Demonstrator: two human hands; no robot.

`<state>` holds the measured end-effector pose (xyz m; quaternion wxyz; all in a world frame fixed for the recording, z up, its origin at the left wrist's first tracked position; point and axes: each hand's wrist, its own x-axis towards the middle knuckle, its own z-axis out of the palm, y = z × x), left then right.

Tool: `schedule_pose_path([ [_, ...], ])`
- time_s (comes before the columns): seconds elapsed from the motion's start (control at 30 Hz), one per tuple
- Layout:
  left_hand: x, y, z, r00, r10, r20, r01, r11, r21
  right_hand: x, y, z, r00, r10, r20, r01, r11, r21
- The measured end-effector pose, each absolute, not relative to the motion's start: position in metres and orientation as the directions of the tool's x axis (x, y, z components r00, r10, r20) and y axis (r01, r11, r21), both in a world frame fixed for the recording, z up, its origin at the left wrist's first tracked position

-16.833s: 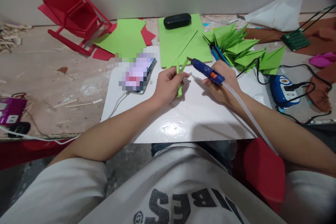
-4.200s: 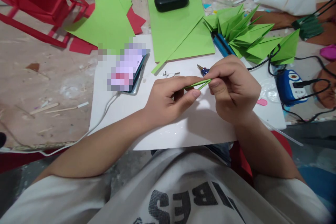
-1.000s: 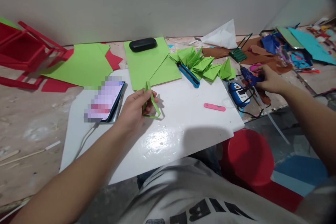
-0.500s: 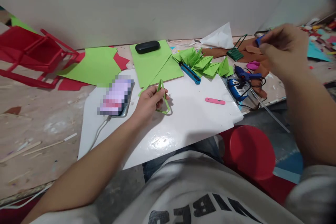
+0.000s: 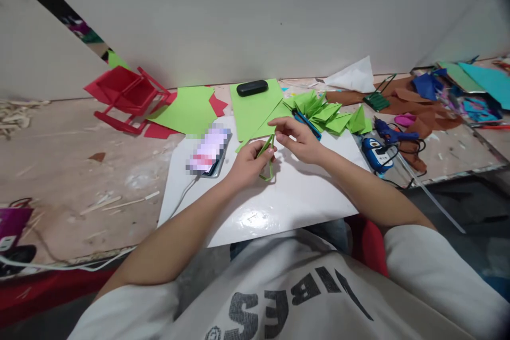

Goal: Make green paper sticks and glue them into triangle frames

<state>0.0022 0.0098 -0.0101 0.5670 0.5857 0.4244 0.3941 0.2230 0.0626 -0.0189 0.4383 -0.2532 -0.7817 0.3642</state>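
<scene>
Over the white board (image 5: 239, 218), my left hand (image 5: 255, 162) is closed on a green paper strip (image 5: 268, 174) bent into a narrow triangular loop. My right hand (image 5: 297, 138) hovers just right of the loop's upper end, its fingers curved and apart with nothing seen between them. Behind that hand lies a blue utility knife (image 5: 313, 126), partly hidden. Pleated green paper pieces (image 5: 326, 111) spread beside the knife. A green sheet (image 5: 243, 111) with a black case (image 5: 252, 88) on it lies beyond my hands.
A phone (image 5: 211, 149) with a cable rests at the board's left. Further left stands a small red paper chair (image 5: 127, 93). On the right are a blue glue gun (image 5: 394, 132), a blue device (image 5: 376, 155) and brown paper (image 5: 418, 127). A wall (image 5: 239, 21) closes off the back.
My right hand has come in from the far right to beside the strip in my left hand. The view has shifted, and my right forearm now covers where the pink piece lay.
</scene>
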Motion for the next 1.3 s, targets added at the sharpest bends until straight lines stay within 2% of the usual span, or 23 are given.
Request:
schedule_pose_path([
  [0.17, 0.000, 0.001, -0.003, 0.426, 0.903, -0.050, 0.174, -0.028, 0.984, 0.231, 0.049, -0.028, -0.455, 0.748, 0.482, 0.051, 0.563, -0.825],
  [0.3, -0.002, -0.004, 0.003, 0.443, 0.891, -0.099, 0.257, -0.020, 0.966, 0.235, 0.042, -0.023, -0.471, 0.681, 0.561, 0.064, 0.661, -0.748],
  [0.5, -0.012, 0.000, 0.007, 0.504, 0.833, -0.228, 0.228, 0.126, 0.966, 0.231, 0.038, -0.020, -0.477, 0.631, 0.612, 0.083, 0.725, -0.683],
  [0.73, -0.016, 0.005, 0.002, 0.561, 0.771, -0.302, 0.231, 0.204, 0.951, 0.236, 0.035, -0.022, -0.563, 0.484, 0.670, 0.237, 0.871, -0.430],
  [0.97, -0.015, 0.010, 0.005, 0.575, 0.765, -0.290, 0.273, 0.155, 0.950, 0.242, 0.041, -0.018, -0.640, 0.362, 0.678, 0.266, 0.932, -0.246],
  [1.07, -0.015, 0.012, 0.005, 0.575, 0.787, -0.226, 0.267, 0.081, 0.960, 0.241, 0.043, -0.018, -0.633, 0.359, 0.686, 0.248, 0.933, -0.260],
  [1.2, -0.014, 0.013, 0.004, 0.595, 0.790, -0.150, 0.225, 0.015, 0.974, 0.241, 0.043, -0.015, -0.627, 0.404, 0.666, 0.189, 0.909, -0.373],
  [1.3, -0.014, 0.012, 0.004, 0.603, 0.785, -0.145, 0.224, 0.008, 0.974, 0.240, 0.042, -0.013, -0.635, 0.428, 0.644, 0.152, 0.886, -0.439],
])
